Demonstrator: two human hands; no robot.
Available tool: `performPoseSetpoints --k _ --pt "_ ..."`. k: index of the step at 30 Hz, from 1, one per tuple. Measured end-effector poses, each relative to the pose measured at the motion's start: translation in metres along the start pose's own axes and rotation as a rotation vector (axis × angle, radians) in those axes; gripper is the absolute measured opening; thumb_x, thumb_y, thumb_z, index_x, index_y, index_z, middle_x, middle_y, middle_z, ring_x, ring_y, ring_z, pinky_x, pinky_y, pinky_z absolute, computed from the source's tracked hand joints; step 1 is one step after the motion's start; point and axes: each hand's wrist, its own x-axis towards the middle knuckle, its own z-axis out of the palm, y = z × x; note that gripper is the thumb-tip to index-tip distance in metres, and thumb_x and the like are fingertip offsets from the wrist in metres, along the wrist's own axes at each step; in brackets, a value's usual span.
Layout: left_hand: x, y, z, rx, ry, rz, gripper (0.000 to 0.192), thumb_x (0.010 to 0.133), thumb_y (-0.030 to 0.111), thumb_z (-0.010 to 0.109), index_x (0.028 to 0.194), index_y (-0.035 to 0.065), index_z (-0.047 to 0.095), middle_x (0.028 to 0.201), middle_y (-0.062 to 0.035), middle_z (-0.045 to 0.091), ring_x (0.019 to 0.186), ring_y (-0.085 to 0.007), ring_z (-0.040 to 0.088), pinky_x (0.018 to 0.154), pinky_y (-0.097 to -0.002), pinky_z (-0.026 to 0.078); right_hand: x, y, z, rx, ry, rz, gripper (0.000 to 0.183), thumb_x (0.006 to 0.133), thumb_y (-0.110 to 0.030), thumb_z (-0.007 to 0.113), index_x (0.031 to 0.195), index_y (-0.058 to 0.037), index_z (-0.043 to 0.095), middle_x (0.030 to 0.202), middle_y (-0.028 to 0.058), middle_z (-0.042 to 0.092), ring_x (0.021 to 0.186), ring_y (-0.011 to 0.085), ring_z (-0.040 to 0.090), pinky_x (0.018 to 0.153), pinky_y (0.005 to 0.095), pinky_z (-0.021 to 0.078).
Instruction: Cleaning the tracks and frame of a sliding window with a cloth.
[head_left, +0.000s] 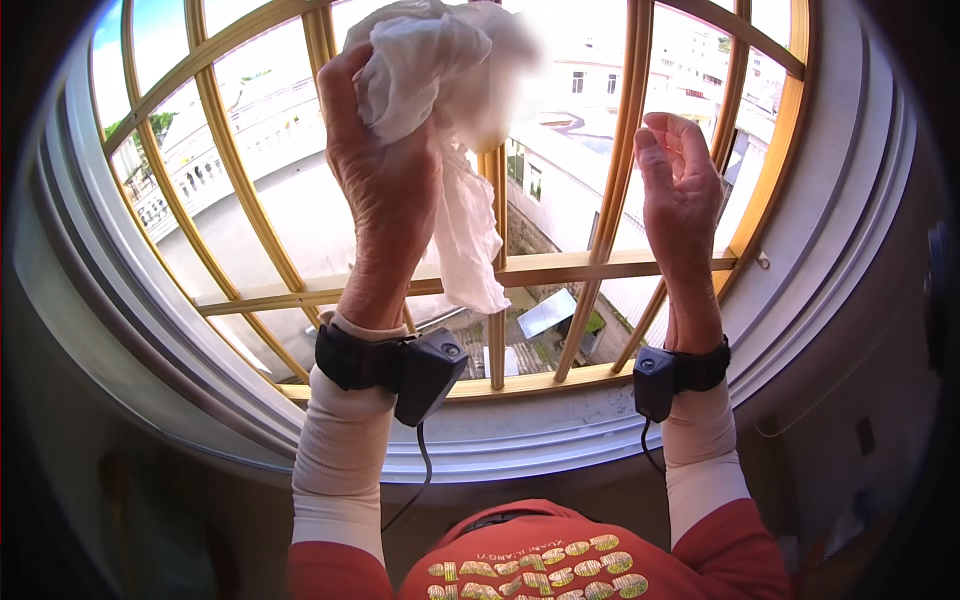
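My left hand (386, 172) grips a crumpled white cloth (427, 64), raised in front of a window grille of gold-coloured metal bars (634, 97). One loose end of the cloth hangs down past my wrist, over a crossbar. Part of the cloth's upper right side is blurred. To the right, my right hand (681, 176) is raised before the bars with its fingers curled and apart, holding nothing. Whether it touches a bar behind it is hard to tell.
A pale window frame with sliding tracks (517, 454) runs below the grille. Each wrist carries a strapped black camera box (431, 371) with a cable. A small metal bracket (763, 259) sits on the right jamb. Buildings and a yard lie outside, below.
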Motion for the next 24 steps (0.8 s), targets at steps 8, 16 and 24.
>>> performPoseSetpoints --k 8,16,24 --pt "-0.006 -0.058 0.049 0.488 -0.044 0.201 0.072 0.077 0.003 0.064 0.13 0.0162 0.016 0.118 -0.0159 0.048 0.111 -0.028 0.05 0.093 -0.0392 0.041 -0.017 0.066 0.019 -0.05 -0.049 0.029 0.059 0.092 -0.04 0.049 0.133 -0.0046 0.027 0.086 0.0087 0.056 0.074 0.0144 0.058 0.062 0.0266 0.0478" --pt "-0.105 -0.049 0.004 0.567 -0.158 -0.264 0.08 0.077 0.004 0.065 0.134 0.0144 0.011 0.117 -0.0169 0.048 0.111 -0.0288 0.05 0.091 -0.0385 0.041 -0.017 0.061 0.027 0.03 -0.022 0.058 0.055 0.091 -0.034 0.051 0.13 -0.0024 0.028 0.09 0.016 0.058 0.081 0.0206 0.058 0.073 0.035 0.0474" --pt "-0.053 -0.008 -0.033 0.658 -0.03 0.172 0.067 0.076 -0.002 0.064 0.131 0.0114 0.028 0.118 -0.012 0.048 0.109 -0.0253 0.051 0.093 -0.0374 0.043 -0.05 0.079 0.015 0.204 -0.079 0.194 0.024 0.096 -0.028 0.043 0.092 -0.0049 0.046 0.062 -0.0009 0.048 0.053 0.0043 0.047 0.048 0.0195 0.0404"
